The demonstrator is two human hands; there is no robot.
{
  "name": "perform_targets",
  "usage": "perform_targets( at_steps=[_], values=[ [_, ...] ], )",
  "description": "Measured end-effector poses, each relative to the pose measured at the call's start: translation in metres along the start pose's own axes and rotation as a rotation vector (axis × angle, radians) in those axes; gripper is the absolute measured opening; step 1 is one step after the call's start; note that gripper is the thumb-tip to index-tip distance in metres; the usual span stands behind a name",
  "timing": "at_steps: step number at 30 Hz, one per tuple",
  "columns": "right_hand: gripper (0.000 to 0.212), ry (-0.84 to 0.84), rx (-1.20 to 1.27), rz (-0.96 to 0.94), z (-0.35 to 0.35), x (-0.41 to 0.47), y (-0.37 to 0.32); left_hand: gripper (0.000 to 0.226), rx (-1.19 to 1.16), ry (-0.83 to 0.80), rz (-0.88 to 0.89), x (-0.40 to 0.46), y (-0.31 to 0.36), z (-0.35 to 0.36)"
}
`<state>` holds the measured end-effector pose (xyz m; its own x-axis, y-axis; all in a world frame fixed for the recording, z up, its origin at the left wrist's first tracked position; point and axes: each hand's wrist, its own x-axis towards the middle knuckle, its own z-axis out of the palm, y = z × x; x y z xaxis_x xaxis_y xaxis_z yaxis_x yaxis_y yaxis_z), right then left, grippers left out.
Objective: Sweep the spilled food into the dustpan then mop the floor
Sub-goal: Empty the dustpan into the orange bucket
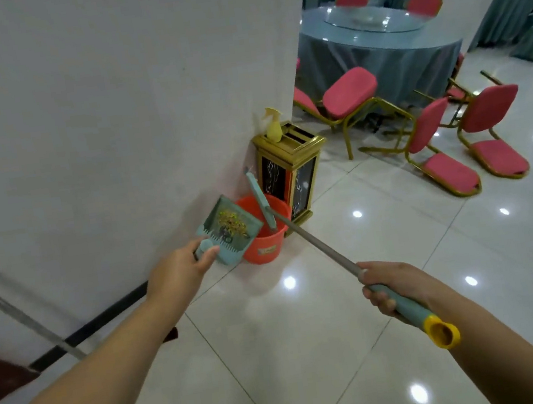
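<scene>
My left hand [179, 270] holds the short handle of a teal dustpan [228, 229], tilted up against the white wall, with yellowish food scraps lying in it. My right hand [391, 285] grips the teal end of a long grey broom pole [319, 245] with a yellow cap [442, 333]. The pole runs up-left to a teal broom head [261, 199] that stands in an orange bucket [267, 232]. The dustpan's right edge touches the bucket.
A gold and black bin [291, 171] with a yellow spray bottle [273, 125] on top stands behind the bucket at the wall's corner. Red chairs [439, 150] and a round covered table [376, 46] fill the right. Another metal pole [17, 315] leans at left. Glossy white tiles [313, 349] lie below.
</scene>
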<state>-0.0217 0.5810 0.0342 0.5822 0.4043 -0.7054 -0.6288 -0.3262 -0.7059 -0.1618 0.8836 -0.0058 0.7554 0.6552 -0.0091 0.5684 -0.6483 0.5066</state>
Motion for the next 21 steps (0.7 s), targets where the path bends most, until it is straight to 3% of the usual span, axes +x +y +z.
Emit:
perform_targets(
  at_steps=[10,21],
  values=[
    [0.036,-0.033,0.027,-0.011,-0.013,0.076,-0.074,0.051,0.292,-0.131,0.167,0.137,0.041,0.023],
    [0.042,0.045,0.088,0.064,0.002,0.161,-0.129,0.054,0.660,-0.357,0.704,0.228,0.066,0.038]
  ],
)
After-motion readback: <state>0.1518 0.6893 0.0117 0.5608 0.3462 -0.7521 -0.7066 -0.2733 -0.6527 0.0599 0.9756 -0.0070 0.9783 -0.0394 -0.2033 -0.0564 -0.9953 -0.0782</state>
